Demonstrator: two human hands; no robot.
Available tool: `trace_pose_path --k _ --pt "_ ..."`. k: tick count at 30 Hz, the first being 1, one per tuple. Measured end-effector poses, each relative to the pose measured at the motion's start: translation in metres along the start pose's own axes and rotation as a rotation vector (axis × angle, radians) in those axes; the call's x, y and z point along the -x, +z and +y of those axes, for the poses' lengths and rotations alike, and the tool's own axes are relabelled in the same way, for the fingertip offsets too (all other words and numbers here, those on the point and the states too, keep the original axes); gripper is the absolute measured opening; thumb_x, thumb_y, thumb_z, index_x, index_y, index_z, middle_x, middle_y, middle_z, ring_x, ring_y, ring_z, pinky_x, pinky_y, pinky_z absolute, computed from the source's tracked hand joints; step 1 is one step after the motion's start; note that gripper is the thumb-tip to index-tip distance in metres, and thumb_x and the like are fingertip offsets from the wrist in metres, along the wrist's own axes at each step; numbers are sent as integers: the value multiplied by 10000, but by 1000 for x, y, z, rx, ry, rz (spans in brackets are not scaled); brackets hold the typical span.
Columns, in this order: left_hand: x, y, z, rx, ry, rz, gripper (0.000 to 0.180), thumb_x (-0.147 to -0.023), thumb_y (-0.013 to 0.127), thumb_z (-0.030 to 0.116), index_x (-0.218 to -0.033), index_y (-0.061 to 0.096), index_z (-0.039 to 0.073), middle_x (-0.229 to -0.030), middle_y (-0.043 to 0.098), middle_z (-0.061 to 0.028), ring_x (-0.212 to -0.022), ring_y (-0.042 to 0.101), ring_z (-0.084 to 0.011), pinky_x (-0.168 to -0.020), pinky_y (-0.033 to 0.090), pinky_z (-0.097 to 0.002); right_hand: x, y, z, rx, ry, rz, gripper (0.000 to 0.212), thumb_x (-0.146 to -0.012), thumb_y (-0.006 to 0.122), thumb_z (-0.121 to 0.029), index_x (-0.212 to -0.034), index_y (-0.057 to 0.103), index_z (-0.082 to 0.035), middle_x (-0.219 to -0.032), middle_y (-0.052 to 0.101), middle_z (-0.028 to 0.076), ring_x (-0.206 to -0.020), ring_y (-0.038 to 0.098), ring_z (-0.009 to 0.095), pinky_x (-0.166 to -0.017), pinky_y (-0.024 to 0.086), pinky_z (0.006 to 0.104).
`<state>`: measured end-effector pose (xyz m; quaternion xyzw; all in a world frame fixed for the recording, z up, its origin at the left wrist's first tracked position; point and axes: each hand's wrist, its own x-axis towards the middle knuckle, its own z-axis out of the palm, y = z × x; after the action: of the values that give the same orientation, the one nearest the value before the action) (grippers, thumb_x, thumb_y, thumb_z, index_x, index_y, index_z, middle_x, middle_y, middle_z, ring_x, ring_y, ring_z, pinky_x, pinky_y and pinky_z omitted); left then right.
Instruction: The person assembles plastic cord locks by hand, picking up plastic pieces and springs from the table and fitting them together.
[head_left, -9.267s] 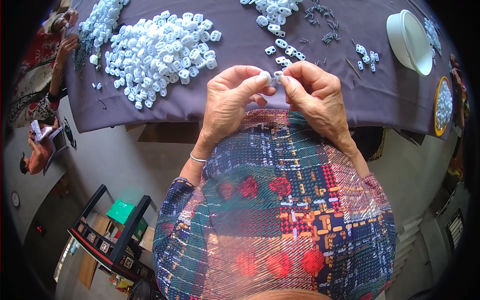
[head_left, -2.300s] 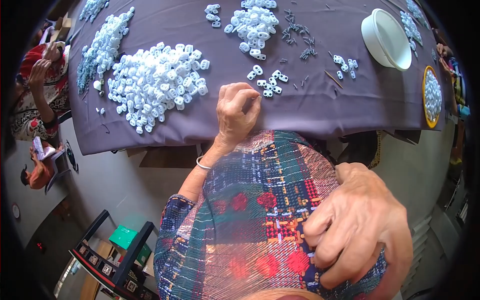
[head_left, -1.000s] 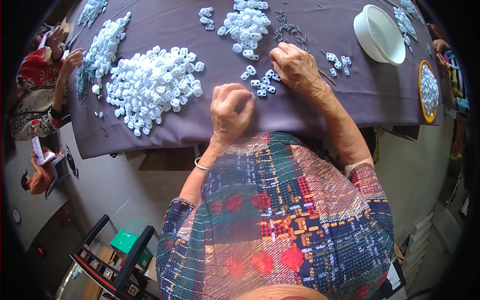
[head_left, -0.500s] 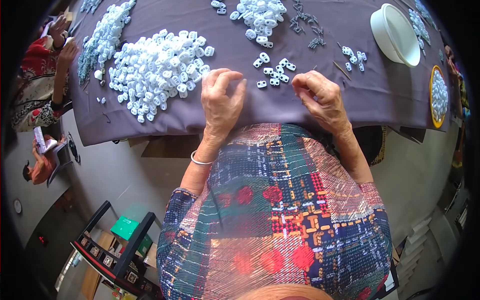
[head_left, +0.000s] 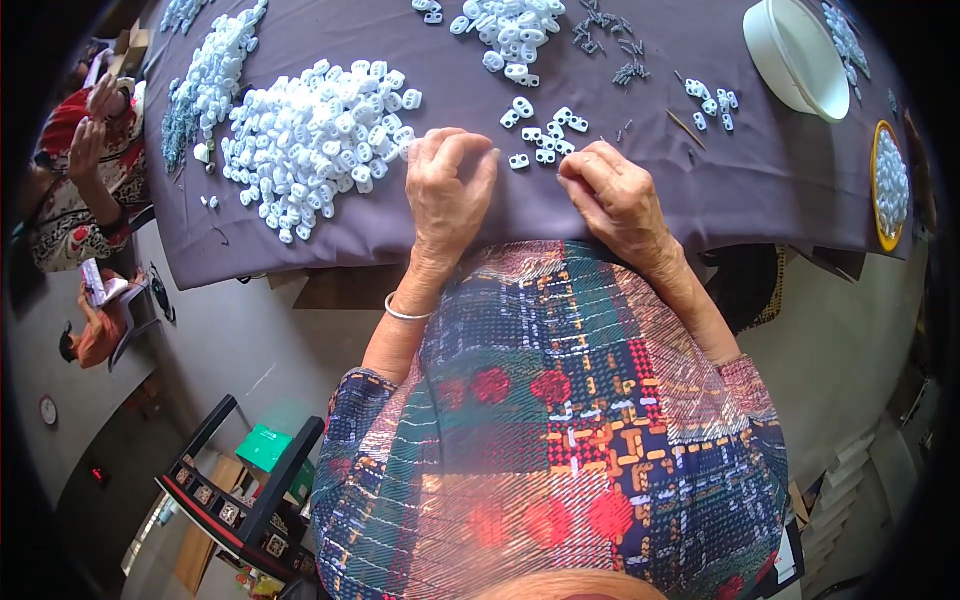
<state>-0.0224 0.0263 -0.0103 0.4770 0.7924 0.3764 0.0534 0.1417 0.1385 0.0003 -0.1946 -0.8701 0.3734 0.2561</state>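
My left hand (head_left: 447,190) is held just right of a big heap of small white oval plastic pieces (head_left: 305,145). Its fingers are curled, with the thumb tip close to the index finger; anything between them is too small to make out. My right hand (head_left: 618,195) is closed in a pinch, and its fingertips hide whatever they may hold. Just beyond the hands lies a loose cluster of white two-hole pieces (head_left: 545,137). Near the right knuckles are a few tiny dark pins (head_left: 624,130).
Farther off lie another white heap (head_left: 515,35), scattered grey pins (head_left: 605,35), a small white group (head_left: 712,103) and a thin brown stick (head_left: 686,130). A white tub (head_left: 790,65) and a yellow-rimmed basket (head_left: 882,235) stand at right. Another person's hands (head_left: 88,145) are at far left.
My right hand has moved left, closer to my left hand, and tiny pins now show beside its knuckles. My left hand is nearly where it was. The whole view has shifted slightly.
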Motion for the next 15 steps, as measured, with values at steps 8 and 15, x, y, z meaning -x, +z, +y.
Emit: trace_pose_path --k 8,15 --pt "4 3 10 -67 54 -34 195 -663 755 151 -814 645 93 -864 572 -51 -850 504 -230 -778 405 -352 0 8 1 77 -1 -22 120 -733 636 30 -829 574 -5 -763 562 104 -687 585 256 -600 478 331" --pt "10 -6 5 151 -82 96 160 -681 734 66 -809 638 66 -841 573 -67 -822 528 -226 -736 430 -333 -19 23 -9 49 -145 18 132 -731 651 3 -845 587 -11 -757 555 98 -677 579 253 -596 482 334"
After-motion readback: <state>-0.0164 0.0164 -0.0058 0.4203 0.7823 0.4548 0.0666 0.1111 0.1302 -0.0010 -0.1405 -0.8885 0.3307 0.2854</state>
